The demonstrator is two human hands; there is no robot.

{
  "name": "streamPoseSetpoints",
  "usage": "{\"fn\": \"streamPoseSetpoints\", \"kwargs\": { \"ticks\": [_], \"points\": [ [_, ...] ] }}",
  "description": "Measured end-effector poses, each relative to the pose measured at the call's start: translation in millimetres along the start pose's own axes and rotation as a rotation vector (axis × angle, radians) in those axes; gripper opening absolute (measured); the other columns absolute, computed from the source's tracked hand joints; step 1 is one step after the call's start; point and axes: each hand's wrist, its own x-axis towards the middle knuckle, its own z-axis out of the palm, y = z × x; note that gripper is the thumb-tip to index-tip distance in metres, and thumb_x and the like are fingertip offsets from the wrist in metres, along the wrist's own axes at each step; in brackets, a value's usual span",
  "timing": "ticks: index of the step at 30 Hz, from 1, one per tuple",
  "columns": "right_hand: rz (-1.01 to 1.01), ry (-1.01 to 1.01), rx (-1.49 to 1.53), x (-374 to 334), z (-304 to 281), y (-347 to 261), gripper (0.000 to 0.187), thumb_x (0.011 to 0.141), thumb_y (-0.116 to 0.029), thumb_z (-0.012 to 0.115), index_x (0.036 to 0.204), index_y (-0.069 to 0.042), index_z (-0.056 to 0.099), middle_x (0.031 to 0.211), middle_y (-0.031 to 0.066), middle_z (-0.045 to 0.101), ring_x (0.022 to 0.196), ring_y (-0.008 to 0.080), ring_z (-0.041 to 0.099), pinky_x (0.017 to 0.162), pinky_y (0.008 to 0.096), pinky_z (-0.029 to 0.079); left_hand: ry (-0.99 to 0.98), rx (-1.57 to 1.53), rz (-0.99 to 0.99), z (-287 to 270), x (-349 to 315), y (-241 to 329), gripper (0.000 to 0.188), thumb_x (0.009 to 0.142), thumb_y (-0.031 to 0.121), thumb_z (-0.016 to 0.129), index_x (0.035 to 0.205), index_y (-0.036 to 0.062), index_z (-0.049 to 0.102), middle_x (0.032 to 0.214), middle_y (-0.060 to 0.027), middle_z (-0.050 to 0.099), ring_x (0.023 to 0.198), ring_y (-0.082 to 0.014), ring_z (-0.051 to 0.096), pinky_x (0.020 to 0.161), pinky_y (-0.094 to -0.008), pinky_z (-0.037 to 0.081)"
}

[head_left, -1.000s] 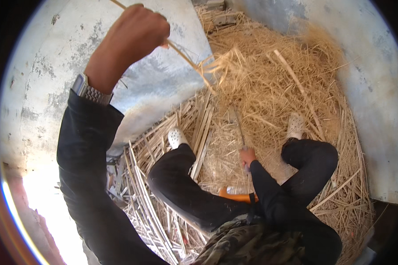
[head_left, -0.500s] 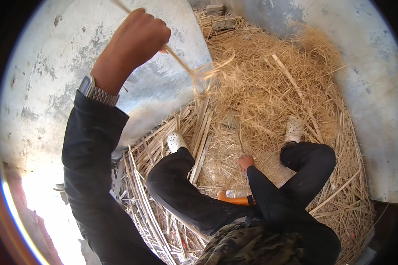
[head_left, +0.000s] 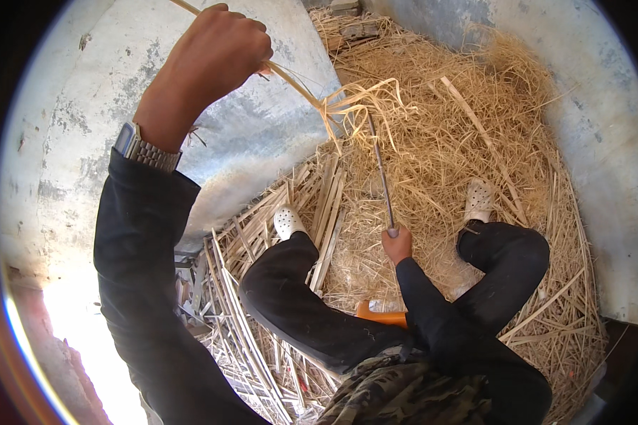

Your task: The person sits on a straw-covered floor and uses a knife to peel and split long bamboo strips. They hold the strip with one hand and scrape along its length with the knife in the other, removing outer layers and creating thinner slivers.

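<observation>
My left hand (head_left: 211, 58), wearing a metal-banded watch, is raised at the upper left and closed around a pale split-bamboo strip (head_left: 292, 80). A tuft of thin curled shavings (head_left: 365, 105) hangs from the strip's lower end. Low between my knees, my right hand (head_left: 398, 244) is closed on the grip of a long, narrow metal tool (head_left: 383, 173), seen nearly edge-on. The tool points up and away, and its tip appears close to the shavings; whether they touch I cannot tell.
A heap of straw-like shavings (head_left: 439, 156) covers the floor ahead, with a longer slat (head_left: 483, 145) on it. Split strips (head_left: 244, 340) lie at my left. An orange piece (head_left: 383, 316) sits between my legs. Weathered walls (head_left: 262, 134) stand on both sides.
The metal tool now shows clearly, its tip near the shavings; earlier it was blurred. The strip's frayed end has swung right and spread. My left hand has risen slightly.
</observation>
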Motion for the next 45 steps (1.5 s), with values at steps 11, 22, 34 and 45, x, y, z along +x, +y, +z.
{"fn": "streamPoseSetpoints", "kwargs": {
  "ticks": [11, 22, 34, 45],
  "points": [
    [0.72, -0.336, 0.565, 6, 0, 16, 0.019, 0.081, -0.011, 0.06, 0.067, -0.003, 0.051, 0.052, 0.0062, 0.049, 0.037, 0.0168, 0.043, 0.037, 0.0371, 0.04, -0.101, -0.001, -0.085, 15, -19, -11, 0.009, 0.075, 0.019, 0.071, 0.07, 0.0123, 0.072, 0.069, -0.0037, 0.065, 0.074, -0.0218, 0.065, 0.075, -0.036, 0.045],
    [0.433, -0.289, 0.015, -4, 14, 106, 0.018, 0.081, -0.013, 0.057, 0.089, 0.003, 0.062, 0.061, 0.0149, 0.057, 0.042, 0.0256, 0.051, 0.042, 0.0385, 0.042, 0.026, 0.013, -0.022, 27, -13, -19, 0.02, 0.075, 0.023, 0.07, 0.059, 0.0121, 0.065, 0.062, -0.0057, 0.059, 0.061, -0.0247, 0.06, 0.055, -0.0363, 0.045],
    [-0.115, -0.036, 0.284, -12, 19, -14, 0.018, 0.079, -0.009, 0.061, 0.07, -0.002, 0.047, 0.059, 0.0044, 0.044, 0.044, 0.015, 0.04, 0.044, 0.0352, 0.034, -0.092, -0.042, -0.146, 16, -4, -13, 0.017, 0.072, 0.023, 0.076, 0.068, 0.0071, 0.071, 0.066, -0.0126, 0.065, 0.065, -0.0305, 0.065, 0.061, -0.0383, 0.05],
    [0.508, -0.207, 0.377, 11, 24, 35, 0.013, 0.084, -0.011, 0.057, 0.084, 0.002, 0.052, 0.053, 0.0091, 0.047, 0.036, 0.0176, 0.045, 0.035, 0.0366, 0.035, -0.136, 0.013, -0.131, 12, 10, -10, 0.013, 0.072, 0.02, 0.074, 0.066, 0.0081, 0.071, 0.066, -0.0113, 0.065, 0.066, -0.0299, 0.065, 0.062, -0.0382, 0.05]
  ]
}}
